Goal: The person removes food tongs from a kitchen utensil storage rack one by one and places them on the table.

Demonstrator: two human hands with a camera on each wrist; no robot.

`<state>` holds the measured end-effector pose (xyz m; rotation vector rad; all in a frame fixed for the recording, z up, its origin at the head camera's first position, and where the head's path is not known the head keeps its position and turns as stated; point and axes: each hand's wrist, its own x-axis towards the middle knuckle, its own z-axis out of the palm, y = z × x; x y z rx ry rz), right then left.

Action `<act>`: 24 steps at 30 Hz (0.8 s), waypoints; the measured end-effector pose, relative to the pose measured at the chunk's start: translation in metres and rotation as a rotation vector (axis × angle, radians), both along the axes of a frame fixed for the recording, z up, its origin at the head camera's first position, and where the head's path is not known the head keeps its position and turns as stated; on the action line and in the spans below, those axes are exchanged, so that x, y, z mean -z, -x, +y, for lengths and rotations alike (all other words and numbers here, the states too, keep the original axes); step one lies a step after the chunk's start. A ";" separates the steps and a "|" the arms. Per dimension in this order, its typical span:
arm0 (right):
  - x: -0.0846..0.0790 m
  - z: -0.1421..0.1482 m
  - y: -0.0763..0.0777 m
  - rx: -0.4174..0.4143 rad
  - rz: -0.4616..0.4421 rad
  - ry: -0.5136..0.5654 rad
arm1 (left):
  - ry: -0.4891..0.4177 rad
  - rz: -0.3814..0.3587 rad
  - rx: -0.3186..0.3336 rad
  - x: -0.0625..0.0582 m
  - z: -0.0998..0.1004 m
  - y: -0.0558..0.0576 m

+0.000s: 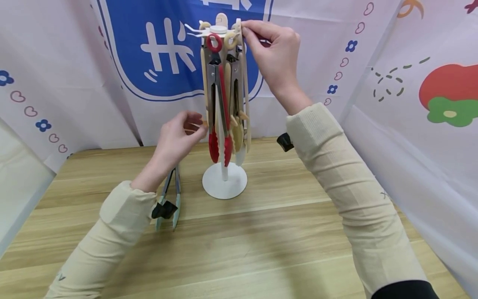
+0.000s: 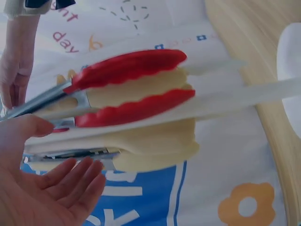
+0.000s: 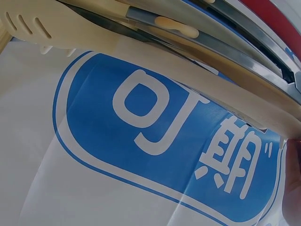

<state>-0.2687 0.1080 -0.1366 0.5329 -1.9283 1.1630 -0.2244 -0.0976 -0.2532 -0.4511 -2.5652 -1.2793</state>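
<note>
A white utensil stand (image 1: 224, 189) holds several hanging kitchen tools. Up at its right side, my right hand (image 1: 277, 56) pinches the handle end of a cream slotted turner (image 3: 61, 37), which hangs head down along the rack. My left hand (image 1: 178, 135) is on the stand's left side at the height of the tool heads, fingers loosely bent and palm towards them. Red-tipped tongs (image 2: 141, 110) hang at the front, close to the left thumb. Cream-tipped tongs (image 2: 155, 160) hang beside the left fingertips. Only the edge of the right hand shows in the right wrist view.
Tongs with mint-green tips (image 1: 176, 207) lie on the wooden table (image 1: 246, 249), partly hidden by the left wrist. A printed cloth (image 1: 123, 120) with a blue sign hangs close behind the stand. White cloth (image 1: 410, 158) borders the table on the right.
</note>
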 end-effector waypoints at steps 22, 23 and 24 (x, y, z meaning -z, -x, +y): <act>0.001 0.001 0.000 -0.001 0.008 -0.020 | -0.056 0.321 -0.139 -0.009 0.045 -0.009; 0.000 0.001 0.000 -0.002 0.009 -0.020 | -0.051 0.321 -0.147 -0.008 0.046 -0.009; 0.000 0.001 0.000 -0.001 0.008 -0.021 | -0.046 0.322 -0.155 -0.008 0.047 -0.008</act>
